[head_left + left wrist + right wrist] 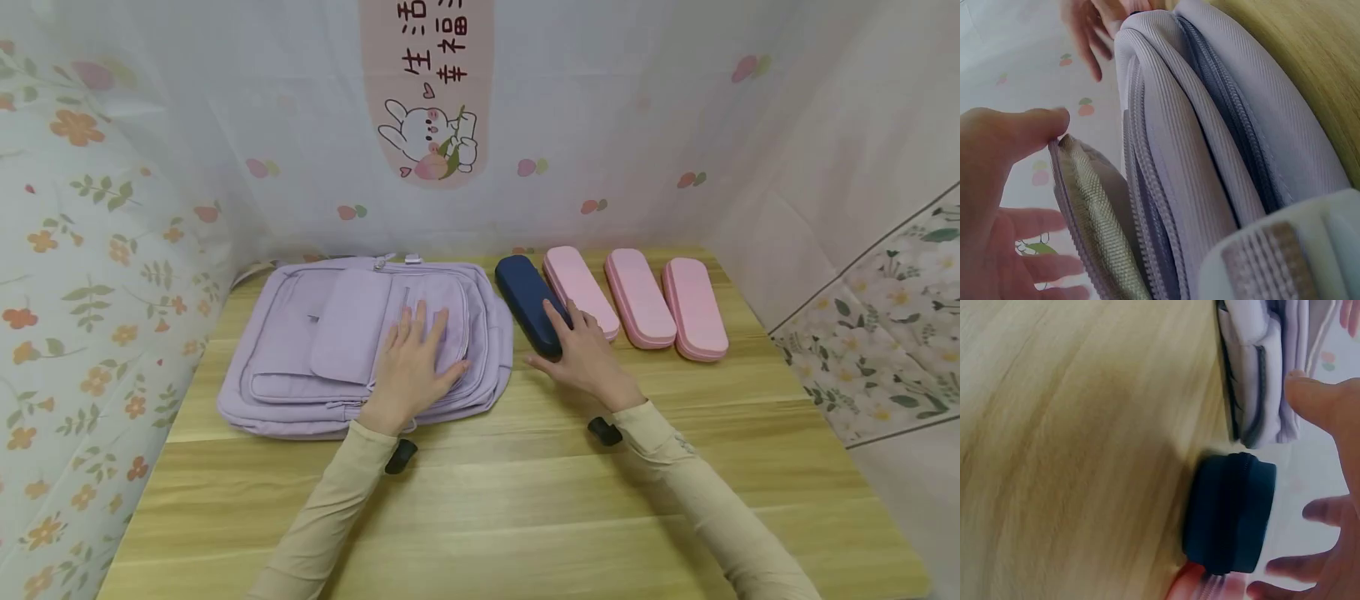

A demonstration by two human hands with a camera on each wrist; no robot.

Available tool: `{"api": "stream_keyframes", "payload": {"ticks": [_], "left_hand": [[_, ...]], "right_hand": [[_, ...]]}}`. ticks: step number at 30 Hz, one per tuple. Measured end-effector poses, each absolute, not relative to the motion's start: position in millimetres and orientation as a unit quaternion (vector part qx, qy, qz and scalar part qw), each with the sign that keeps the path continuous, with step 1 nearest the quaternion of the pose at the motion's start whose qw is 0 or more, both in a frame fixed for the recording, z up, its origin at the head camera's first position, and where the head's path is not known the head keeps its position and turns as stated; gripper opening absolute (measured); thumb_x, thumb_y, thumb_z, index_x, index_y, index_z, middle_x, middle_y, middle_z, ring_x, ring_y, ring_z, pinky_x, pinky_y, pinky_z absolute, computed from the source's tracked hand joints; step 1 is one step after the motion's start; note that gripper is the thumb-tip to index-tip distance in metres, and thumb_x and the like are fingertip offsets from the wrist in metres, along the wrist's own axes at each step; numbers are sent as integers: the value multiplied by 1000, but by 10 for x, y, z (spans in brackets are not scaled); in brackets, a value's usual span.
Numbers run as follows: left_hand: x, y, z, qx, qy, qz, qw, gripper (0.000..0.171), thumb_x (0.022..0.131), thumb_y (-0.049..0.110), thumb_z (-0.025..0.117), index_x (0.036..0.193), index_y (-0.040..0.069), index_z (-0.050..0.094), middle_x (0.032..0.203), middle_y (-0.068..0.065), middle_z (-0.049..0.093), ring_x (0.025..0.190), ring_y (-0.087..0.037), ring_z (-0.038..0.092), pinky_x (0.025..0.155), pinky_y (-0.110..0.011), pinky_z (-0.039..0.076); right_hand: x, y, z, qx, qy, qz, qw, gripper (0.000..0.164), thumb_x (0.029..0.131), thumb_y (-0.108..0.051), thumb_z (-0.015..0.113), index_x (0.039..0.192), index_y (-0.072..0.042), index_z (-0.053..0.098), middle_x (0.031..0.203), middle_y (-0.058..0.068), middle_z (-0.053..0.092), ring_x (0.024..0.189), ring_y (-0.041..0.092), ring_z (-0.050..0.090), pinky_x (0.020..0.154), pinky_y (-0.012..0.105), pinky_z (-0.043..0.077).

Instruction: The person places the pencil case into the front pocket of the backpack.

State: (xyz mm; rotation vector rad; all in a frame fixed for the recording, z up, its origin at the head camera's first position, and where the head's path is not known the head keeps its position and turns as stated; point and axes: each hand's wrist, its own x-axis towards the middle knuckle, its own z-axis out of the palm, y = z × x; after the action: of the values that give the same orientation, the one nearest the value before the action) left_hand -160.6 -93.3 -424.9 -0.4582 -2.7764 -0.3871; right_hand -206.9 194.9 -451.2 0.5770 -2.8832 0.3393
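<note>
A lilac backpack (292,333) lies flat on the table at the left. My left hand (412,358) is over its front pocket, fingers spread; in the left wrist view the thumb (1041,125) is at the edge of a zippered pocket (1094,206). To the right of the backpack lies a navy zippered case (525,296), its near end in the right wrist view (1229,512). My right hand (585,354) hovers over or touches the near part of that case with fingers apart; contact is not clear. Neither hand grips anything.
Three pink cases lie in a slanted row right of the navy one: the nearest to it (577,283), a middle one (640,296) and the rightmost (695,308). Printed cloth walls (600,125) enclose the back and sides of the wooden table (510,517).
</note>
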Motion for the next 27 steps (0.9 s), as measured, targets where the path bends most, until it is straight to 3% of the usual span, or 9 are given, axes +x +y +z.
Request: {"api": "stream_keyframes", "payload": {"ticks": [2,5,9,15,22,27], "left_hand": [[-1608,-927,-4254,-169,-960,-151,166,78,79,54,60,138,8,39,138,-23,41,126,-42,40,102,-52,38],[-1607,-914,-4259,-177,-951,-168,191,67,78,46,65,127,2,51,117,-19,60,100,-36,61,79,-46,54],[-1609,-899,-4246,-188,-940,-184,217,44,79,36,67,108,4,63,93,-12,69,75,-29,67,58,-40,55],[-1621,-899,-4199,-202,-926,-205,244,19,80,20,66,91,7,72,83,-8,71,71,-26,68,58,-37,55],[-1642,-953,-4166,-199,-901,-271,274,14,78,9,63,87,2,72,79,-12,71,69,-24,68,61,-34,57],[-1642,-1060,-4084,-180,-886,-313,292,13,79,6,63,86,0,72,72,-12,70,58,-17,64,53,-28,55]], "right_hand": [[-2084,1933,-4544,182,-971,125,91,97,72,-64,62,146,-15,23,136,33,33,114,53,39,89,62,40],[-2116,1910,-4586,163,-972,135,102,97,72,-59,66,144,-9,26,127,33,41,108,49,43,86,56,44],[-2151,1876,-4618,141,-970,156,122,90,73,-50,70,137,2,33,115,32,47,99,45,47,83,51,46],[-2172,1826,-4632,110,-968,171,148,83,72,-45,71,128,9,42,104,29,50,88,40,52,75,49,47],[-2160,1807,-4656,62,-957,224,172,78,67,-42,74,119,11,51,99,26,54,82,36,54,72,45,47],[-2148,1818,-4670,54,-945,244,212,73,64,-40,74,114,10,56,95,26,56,79,37,55,67,45,46]]}}
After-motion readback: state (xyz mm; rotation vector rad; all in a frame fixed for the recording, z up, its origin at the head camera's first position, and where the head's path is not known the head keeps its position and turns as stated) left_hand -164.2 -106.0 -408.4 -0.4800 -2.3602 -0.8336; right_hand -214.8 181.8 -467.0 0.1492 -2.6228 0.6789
